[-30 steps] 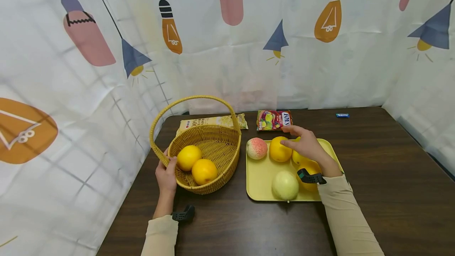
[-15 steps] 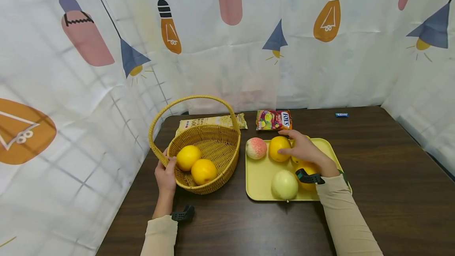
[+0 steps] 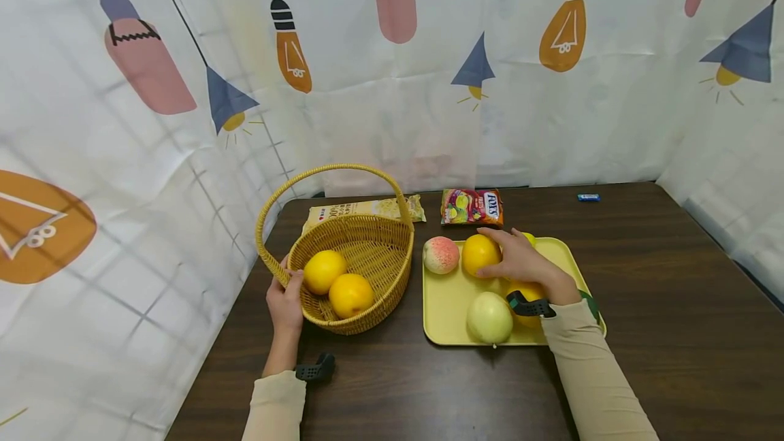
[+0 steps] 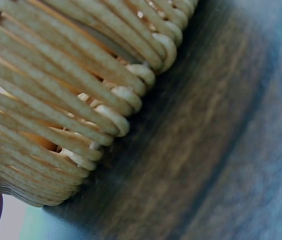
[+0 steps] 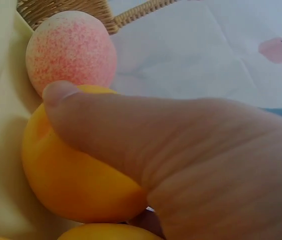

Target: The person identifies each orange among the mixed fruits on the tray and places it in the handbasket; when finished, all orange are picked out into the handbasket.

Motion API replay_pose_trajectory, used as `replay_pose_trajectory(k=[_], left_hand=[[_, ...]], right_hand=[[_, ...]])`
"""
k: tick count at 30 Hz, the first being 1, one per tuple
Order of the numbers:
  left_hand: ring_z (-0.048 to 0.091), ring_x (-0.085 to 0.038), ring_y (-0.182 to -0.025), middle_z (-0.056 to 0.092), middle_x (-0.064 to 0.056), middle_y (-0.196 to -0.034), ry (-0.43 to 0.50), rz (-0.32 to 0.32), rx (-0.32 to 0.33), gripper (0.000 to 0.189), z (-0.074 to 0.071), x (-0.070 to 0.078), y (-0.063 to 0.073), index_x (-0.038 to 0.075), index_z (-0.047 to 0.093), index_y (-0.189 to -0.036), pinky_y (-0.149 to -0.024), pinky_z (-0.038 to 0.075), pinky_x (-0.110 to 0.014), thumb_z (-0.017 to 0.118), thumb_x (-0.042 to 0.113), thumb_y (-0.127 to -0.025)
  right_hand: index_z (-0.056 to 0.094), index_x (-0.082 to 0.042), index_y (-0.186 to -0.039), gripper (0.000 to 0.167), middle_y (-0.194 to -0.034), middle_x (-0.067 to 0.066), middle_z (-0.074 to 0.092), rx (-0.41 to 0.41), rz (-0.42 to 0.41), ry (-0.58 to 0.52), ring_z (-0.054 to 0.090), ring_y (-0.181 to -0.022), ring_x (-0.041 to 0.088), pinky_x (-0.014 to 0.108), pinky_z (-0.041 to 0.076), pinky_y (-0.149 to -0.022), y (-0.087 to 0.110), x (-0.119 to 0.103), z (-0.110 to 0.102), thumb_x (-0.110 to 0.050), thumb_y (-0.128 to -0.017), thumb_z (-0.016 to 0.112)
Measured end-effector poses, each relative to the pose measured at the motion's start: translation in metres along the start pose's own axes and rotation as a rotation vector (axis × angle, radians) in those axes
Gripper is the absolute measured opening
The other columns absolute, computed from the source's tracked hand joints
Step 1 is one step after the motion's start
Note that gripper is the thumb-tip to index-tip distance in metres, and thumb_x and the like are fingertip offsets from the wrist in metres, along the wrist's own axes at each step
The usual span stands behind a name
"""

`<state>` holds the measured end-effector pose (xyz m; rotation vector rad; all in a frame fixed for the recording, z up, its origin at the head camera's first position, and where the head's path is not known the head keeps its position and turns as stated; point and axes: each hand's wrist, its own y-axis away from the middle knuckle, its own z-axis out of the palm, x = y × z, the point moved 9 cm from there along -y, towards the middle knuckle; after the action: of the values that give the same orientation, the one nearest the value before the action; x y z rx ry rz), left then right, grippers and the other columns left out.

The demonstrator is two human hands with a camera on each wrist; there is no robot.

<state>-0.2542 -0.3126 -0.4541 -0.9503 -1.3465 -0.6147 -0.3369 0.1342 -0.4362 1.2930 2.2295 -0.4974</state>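
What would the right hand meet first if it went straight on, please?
The right hand would first meet the smooth, round orange fruit, which its thumb seems to touch.

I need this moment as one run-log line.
left hand: holds basket | right hand: grips orange fruit on yellow tray | in basket: two round fruits

Booth-like space: lamp-print cloth (image 3: 392,114) behind table (image 3: 661,271)

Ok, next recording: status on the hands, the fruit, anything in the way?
Left hand grips basket at its rim. Right hand holds yellow-orange fruit, within tray. Peach close by, between that fruit and basket.
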Motion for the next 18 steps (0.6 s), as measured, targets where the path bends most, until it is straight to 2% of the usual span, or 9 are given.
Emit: replay_pose_trajectory(k=[3,5,7,11,13,15,18], left_hand=[[0.051,-0.024,-0.115,0.052,-0.015,-0.141,0.005,0.013,0.002,0.039,0.0013,0.001,0.0003,0.002,0.055,-0.136,-0.077,0.044,-0.012,0.055,0.014,-0.098],[0.051,-0.026,-0.116,0.051,-0.017,-0.141,0.013,0.011,-0.012,0.039,0.0025,0.0087,0.0031,-0.001,0.055,-0.135,-0.078,0.044,-0.013,0.055,0.013,-0.098],[0.05,-0.027,-0.118,0.05,-0.017,-0.142,0.013,0.0,-0.021,0.041,0.0025,0.0094,0.0037,0.0,0.054,-0.137,-0.078,0.044,-0.012,0.054,0.012,-0.098],[0.049,-0.026,-0.12,0.048,-0.016,-0.145,0.002,-0.01,-0.018,0.042,0.0012,0.0035,0.0013,0.0,0.053,-0.138,-0.079,0.042,-0.011,0.054,0.012,-0.098],[0.05,-0.022,-0.116,0.048,-0.016,-0.144,0.003,-0.002,-0.012,0.041,0.001,0.0002,-0.0006,-0.002,0.053,-0.136,-0.078,0.042,-0.012,0.054,0.013,-0.098],[0.051,-0.019,-0.109,0.049,-0.018,-0.142,0.009,-0.003,-0.011,0.041,0.0015,0.0004,-0.0005,-0.002,0.053,-0.136,-0.076,0.043,-0.013,0.054,0.013,-0.098],[0.051,-0.015,-0.107,0.049,-0.019,-0.142,0.018,-0.005,-0.017,0.04,0.0016,0.0048,0.0008,-0.004,0.053,-0.135,-0.076,0.043,-0.014,0.055,0.012,-0.097]], right_hand=[[0.036,-0.001,-0.149,0.089,-0.141,0.024,0.048,-0.002,0.005,0.031,0.044,-0.128,0.042,0.061,0.003,-0.113,-0.0002,-0.0009,0.0017,-0.034,-0.079,0.081],[0.036,-0.002,-0.149,0.089,-0.14,0.023,0.048,0.004,0.008,0.039,0.045,-0.127,0.041,0.061,0.003,-0.113,-0.0004,-0.0017,0.0014,-0.033,-0.078,0.081],[0.037,-0.002,-0.148,0.089,-0.14,0.023,0.049,0.011,0.011,0.043,0.046,-0.127,0.041,0.06,0.004,-0.113,-0.0005,-0.0024,0.0008,-0.032,-0.078,0.082],[0.039,-0.002,-0.147,0.088,-0.139,0.021,0.051,0.028,0.011,0.05,0.048,-0.124,0.04,0.06,0.006,-0.113,0.0,-0.0025,0.0008,-0.032,-0.076,0.083],[0.04,-0.002,-0.146,0.088,-0.138,0.021,0.052,0.036,0.008,0.054,0.05,-0.123,0.04,0.06,0.007,-0.113,0.0002,-0.0029,0.0007,-0.032,-0.076,0.083],[0.04,-0.002,-0.146,0.088,-0.137,0.02,0.053,0.041,0.008,0.054,0.051,-0.121,0.039,0.06,0.008,-0.113,0.0002,-0.0029,0.001,-0.031,-0.075,0.083],[0.041,-0.004,-0.145,0.088,-0.138,0.019,0.053,0.049,0.012,0.043,0.052,-0.12,0.038,0.059,0.009,-0.113,-0.0003,-0.0026,0.0003,-0.031,-0.074,0.084]])
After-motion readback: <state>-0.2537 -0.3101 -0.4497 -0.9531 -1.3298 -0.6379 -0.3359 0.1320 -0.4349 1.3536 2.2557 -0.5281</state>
